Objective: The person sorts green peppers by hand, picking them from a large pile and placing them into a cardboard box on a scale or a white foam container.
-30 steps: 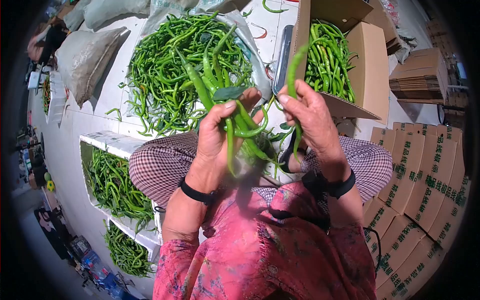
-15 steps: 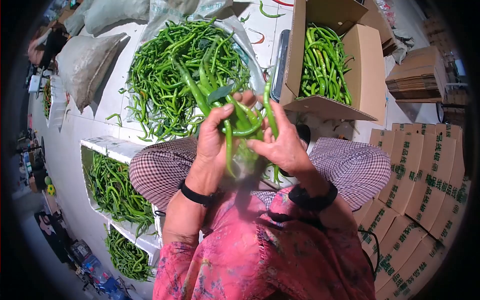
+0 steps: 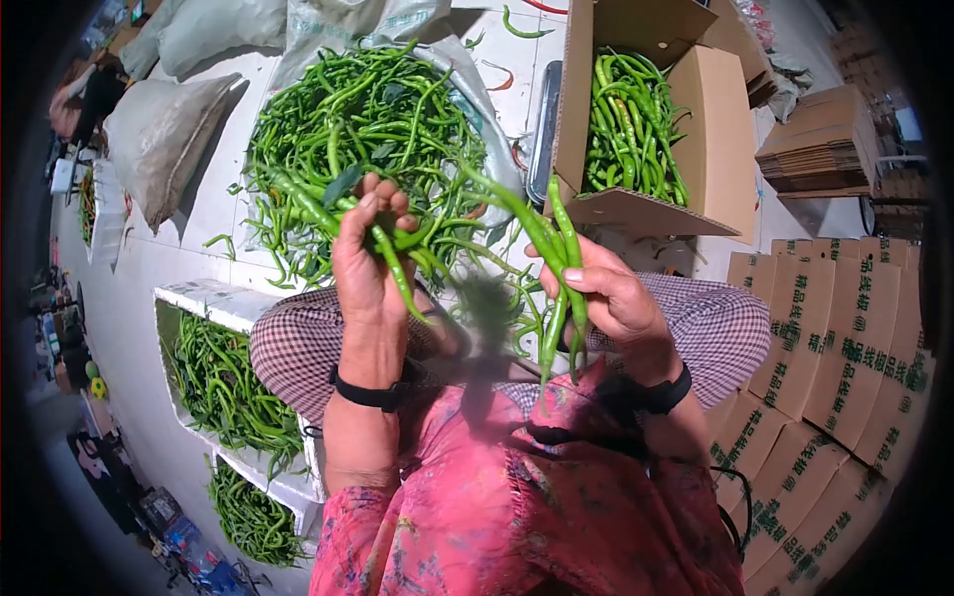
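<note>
Pink cloth, a flowered shirt (image 3: 467,507), fills the bottom of the frame, and brown printed cartons (image 3: 830,358) lie flat down the right side. Upper centre-left, there's the big heap of green peppers (image 3: 348,109), spread over a pale sack. Upper right, an open cardboard box (image 3: 725,129) with more peppers in it; left of the knees, a white foam box (image 3: 214,296), loaded too.

And in the middle, the two hands! The left hand (image 3: 363,263) curls round a loose bunch of peppers (image 3: 310,206), tips poking out both sides, fingertips bent in. The right hand (image 3: 621,308) pinches a few long peppers (image 3: 569,238) between thumb and fingers, the lower ends hanging over the lap, well apart from the left's bunch.

These look light, smooth and a bit slick, firm yet bendy; squeeze hard or twist and one could snap. Best hold is round the thick middle, several lying alongside each other, not by the thin tips. A dark leaf (image 3: 343,185) sits by the left fingers.

Hard to make out: a dark blur covers part of the lap, the left palm's contents are half hidden, so no sure count there, and the round rim cuts off the edges.
</note>
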